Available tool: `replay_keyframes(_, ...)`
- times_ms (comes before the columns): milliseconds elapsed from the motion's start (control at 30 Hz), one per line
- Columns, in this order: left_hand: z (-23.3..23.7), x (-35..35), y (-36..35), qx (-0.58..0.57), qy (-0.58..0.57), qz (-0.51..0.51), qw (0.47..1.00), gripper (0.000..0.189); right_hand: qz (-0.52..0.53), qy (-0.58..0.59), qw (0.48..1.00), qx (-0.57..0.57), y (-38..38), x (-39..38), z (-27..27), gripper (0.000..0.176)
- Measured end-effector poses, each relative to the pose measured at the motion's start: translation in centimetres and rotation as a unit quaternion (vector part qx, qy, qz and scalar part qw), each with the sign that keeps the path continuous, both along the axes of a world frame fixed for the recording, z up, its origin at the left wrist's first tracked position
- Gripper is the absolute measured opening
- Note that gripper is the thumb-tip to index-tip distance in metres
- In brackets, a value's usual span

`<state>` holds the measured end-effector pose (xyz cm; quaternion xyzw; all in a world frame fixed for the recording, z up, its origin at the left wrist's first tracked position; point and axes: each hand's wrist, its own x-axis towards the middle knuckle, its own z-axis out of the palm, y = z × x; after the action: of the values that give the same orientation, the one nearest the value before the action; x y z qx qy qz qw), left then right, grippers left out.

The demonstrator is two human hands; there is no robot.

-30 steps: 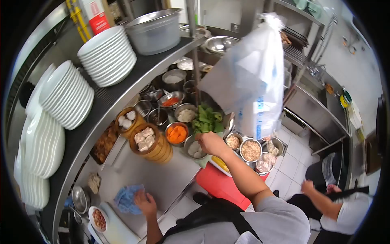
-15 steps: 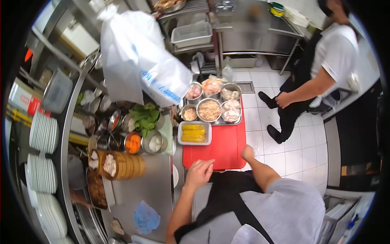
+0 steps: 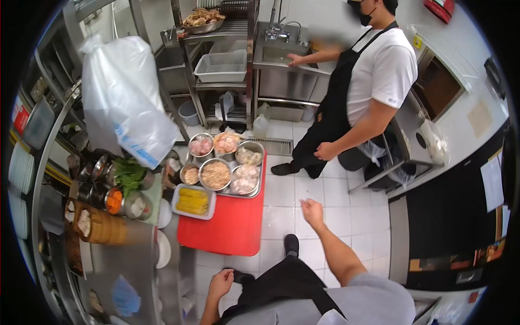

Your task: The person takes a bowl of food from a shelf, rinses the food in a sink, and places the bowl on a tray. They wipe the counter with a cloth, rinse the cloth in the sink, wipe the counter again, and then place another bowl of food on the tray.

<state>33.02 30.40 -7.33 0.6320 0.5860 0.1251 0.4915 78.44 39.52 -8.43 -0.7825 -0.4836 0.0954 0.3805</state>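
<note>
My left hand (image 3: 221, 284) hangs low beside the metal counter, its fingers curled in with nothing visible in them. It is apart from the red board (image 3: 219, 238). My right hand (image 3: 312, 213) is over the tiled floor to the right of the board, loosely closed and touching nothing. On the board stands a white tub of yellow strips (image 3: 192, 202). Behind it, a metal tray (image 3: 260, 157) carries several steel bowls, among them a bowl of minced filling (image 3: 215, 174), a bowl of pale meat (image 3: 244, 179) and a bowl of pinkish meat (image 3: 201, 145).
A co-worker (image 3: 346, 92) in a black apron stands ahead, one hand near the sink (image 3: 281, 54). Bamboo steamers (image 3: 103, 226), leafy greens (image 3: 130, 174) and a blue cloth (image 3: 125, 297) lie along the left counter. A large plastic bag (image 3: 124, 97) stands behind them. White tiles (image 3: 281, 222) cover the floor.
My view has swung right and back from the board. My left hand has left the board's edge and dropped, its fingers curling. The co-worker has turned and reached toward the sink.
</note>
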Motion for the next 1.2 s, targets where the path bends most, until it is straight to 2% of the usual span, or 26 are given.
replay_keyframes(33,1.1,2.8,1.0,-0.012,0.027,-0.042,0.999,0.028,0.011,0.007,1.0,-0.009,2.5,0.6,2.1,0.051)
replay_keyframes(67,2.2,6.3,2.7,-0.011,0.025,-0.032,0.999,0.028,0.029,0.036,0.999,-0.025,4.7,1.3,4.6,0.049)
replay_keyframes(133,4.6,13.2,6.4,0.026,-0.024,-0.112,0.993,0.027,0.066,0.066,0.995,-0.048,7.7,2.9,8.8,0.048)
replay_keyframes(200,3.0,20.2,11.7,0.069,0.045,-0.234,0.969,0.026,0.107,0.137,0.982,0.078,10.6,5.0,11.7,0.049)
replay_keyframes(233,5.2,23.8,13.6,0.117,0.025,-0.215,0.969,0.026,0.105,0.143,0.981,0.077,11.6,6.1,11.0,0.049)
replay_keyframes(300,9.8,31.4,17.6,0.18,-0.041,-0.17,0.968,0.026,0.208,0.215,0.947,0.115,14.4,9.8,9.8,0.046)
replay_keyframes(333,11.6,34.4,18.7,0.19,-0.084,-0.137,0.969,0.027,0.211,0.3,0.93,0.015,14.5,10.6,13.4,0.038)
replay_keyframes(400,15.0,38.6,20.0,0.233,-0.135,-0.129,0.954,0.028,0.245,0.283,0.923,-0.088,16.2,12.1,19.9,0.032)
replay_keyframes(467,17.1,39.3,20.8,0.271,-0.166,-0.113,0.941,0.029,0.326,0.169,0.929,-0.037,20.5,13.6,20.0,0.027)
replay_keyframes(533,18.2,39.0,21.9,0.246,-0.176,-0.155,0.941,0.03,0.357,0.157,0.92,-0.022,24.5,13.6,20.5,0.024)
replay_keyframes(600,17.4,37.5,23.1,0.211,-0.178,-0.14,0.951,0.03,0.365,0.249,0.893,-0.09,28.6,13.3,19.9,0.024)
replay_keyframes(667,15.6,36.3,24.9,0.115,-0.204,-0.005,0.972,0.03,0.393,0.236,0.882,-0.11,32.5,13.5,19.6,0.024)
replay_keyframes(733,13.9,35.6,27.5,0.073,-0.237,0.058,0.967,0.028,0.379,0.235,0.883,-0.146,35.6,13.8,19.8,0.026)
replay_keyframes(800,13.1,35.7,30.6,0.056,-0.253,0.073,0.963,0.027,0.376,0.155,0.902,-0.142,38.6,14.0,19.5,0.029)
replay_keyframes(933,13.4,38.8,37.7,0.082,-0.235,-0.003,0.968,0.029,0.395,0.153,0.888,-0.179,43.0,13.3,19.3,0.031)
replay_keyframes(1000,17.6,41.5,40.4,0.12,-0.249,-0.035,0.96,0.028,0.42,-0.065,0.893,-0.152,44.1,12.0,19.8,0.031)
replay_keyframes(1067,18.3,43.8,42.7,0.173,-0.267,-0.042,0.947,0.028,0.478,-0.226,0.831,-0.172,46.0,10.8,19.4,0.028)
replay_keyframes(1133,16.7,45.8,45.2,0.173,-0.282,-0.045,0.943,0.026,0.52,-0.249,0.788,-0.217,48.9,9.3,18.9,0.028)
replay_keyframes(1200,16.7,46.3,46.0,0.265,-0.192,-0.081,0.941,0.028,0.548,-0.277,0.75,-0.246,51.1,8.6,19.5,0.033)
